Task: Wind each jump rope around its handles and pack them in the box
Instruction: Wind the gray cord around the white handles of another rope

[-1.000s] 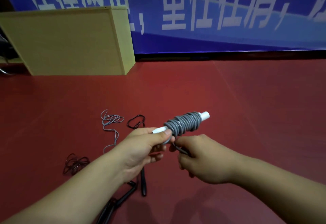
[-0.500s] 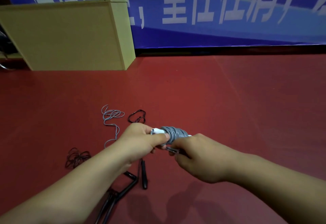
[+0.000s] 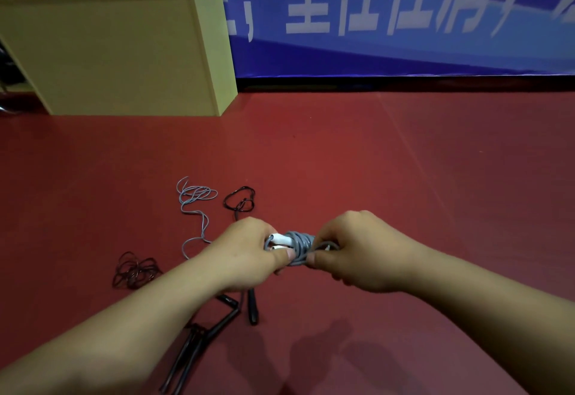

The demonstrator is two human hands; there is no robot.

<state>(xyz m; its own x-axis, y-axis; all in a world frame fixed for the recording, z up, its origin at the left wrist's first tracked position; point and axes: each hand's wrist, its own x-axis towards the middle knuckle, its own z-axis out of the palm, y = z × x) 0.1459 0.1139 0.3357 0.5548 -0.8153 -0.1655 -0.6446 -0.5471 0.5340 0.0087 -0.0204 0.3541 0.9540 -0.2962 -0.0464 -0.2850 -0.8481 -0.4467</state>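
A grey jump rope (image 3: pixel 298 247) is wound in tight coils round its white handles and sits between my two hands above the red floor. My left hand (image 3: pixel 245 251) grips the white handle ends at the bundle's left. My right hand (image 3: pixel 357 248) grips the coils and the rope's end at the right. A loose grey rope (image 3: pixel 194 205) trails on the floor to the left. The yellow wooden box (image 3: pixel 118 52) stands at the far left against the wall.
Black rope loops (image 3: pixel 241 198) and a dark tangle (image 3: pixel 137 270) lie on the red floor (image 3: pixel 404 177). Black handles (image 3: pixel 217 317) lie under my left forearm. A blue banner (image 3: pixel 373 15) covers the back wall.
The wound bundle came down from pointing up-right to lying level. My right hand moved up over the coils and now covers most of them.
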